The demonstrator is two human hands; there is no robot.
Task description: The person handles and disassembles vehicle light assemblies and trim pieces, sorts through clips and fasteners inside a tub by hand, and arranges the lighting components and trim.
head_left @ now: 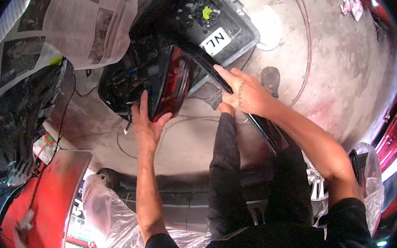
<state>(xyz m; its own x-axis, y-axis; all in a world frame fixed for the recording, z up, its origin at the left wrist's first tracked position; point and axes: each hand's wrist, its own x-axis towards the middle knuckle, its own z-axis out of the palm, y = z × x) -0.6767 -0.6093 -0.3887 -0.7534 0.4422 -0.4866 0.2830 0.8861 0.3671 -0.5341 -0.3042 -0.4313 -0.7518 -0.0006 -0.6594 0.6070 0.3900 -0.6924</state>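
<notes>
My left hand (146,128) has hold of the lower end of a car tail light (176,81), with its fingers on the dark back and its thumb by the red lens. The tail light has a black housing (123,78) and is tilted above the floor. My right hand (247,91) is closed around a long, glossy black trim strip (262,128). This strip runs diagonally from near the tail light down to my right thigh. My right fingers partly hide it, and its upper end merges with dark shapes.
Beyond the tail light stands a grey plastic bin (246,25) holding small debris and a white plate marked "NL" (215,41). A masked dark panel (22,101) and a red panel (49,194) are at left. A hose (306,34) lies on the floor at right.
</notes>
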